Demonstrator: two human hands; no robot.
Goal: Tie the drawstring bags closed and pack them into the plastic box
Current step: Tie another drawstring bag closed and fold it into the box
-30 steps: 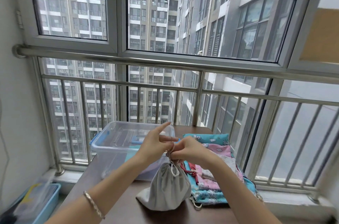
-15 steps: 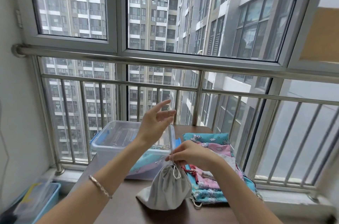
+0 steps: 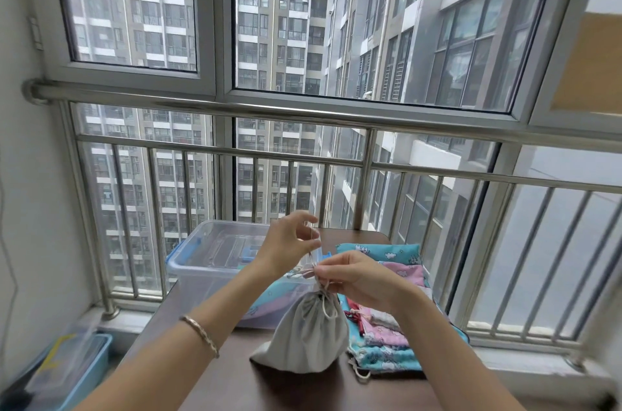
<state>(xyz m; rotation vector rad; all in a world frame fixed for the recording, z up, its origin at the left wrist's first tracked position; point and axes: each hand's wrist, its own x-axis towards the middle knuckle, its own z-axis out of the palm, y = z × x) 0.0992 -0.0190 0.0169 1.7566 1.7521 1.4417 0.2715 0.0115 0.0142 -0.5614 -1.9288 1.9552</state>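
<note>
The grey drawstring bag (image 3: pixel 304 333) is stood on the table (image 3: pixel 235 373), at five o'clock from the plastic box (image 3: pixel 202 262). Its cord (image 3: pixel 313 249) is pinched by the left hand (image 3: pixel 289 247); the neck is pinched by the right hand (image 3: pixel 356 279). Being soft, light cloth, it is probably best gripped at the gathered neck.

Both forearms are bare and sleeveless, with a thin metal bangle (image 3: pixel 201 333) on the left wrist.

I see open air above the clear plastic box (image 3: pixel 202 262) | stacked patterned cloth bags (image 3: pixel 400 279) crowd the dark brown table (image 3: pixel 235 377) right | steel railing (image 3: pixel 303 154) walls the far edge | near tabletop bare
</note>
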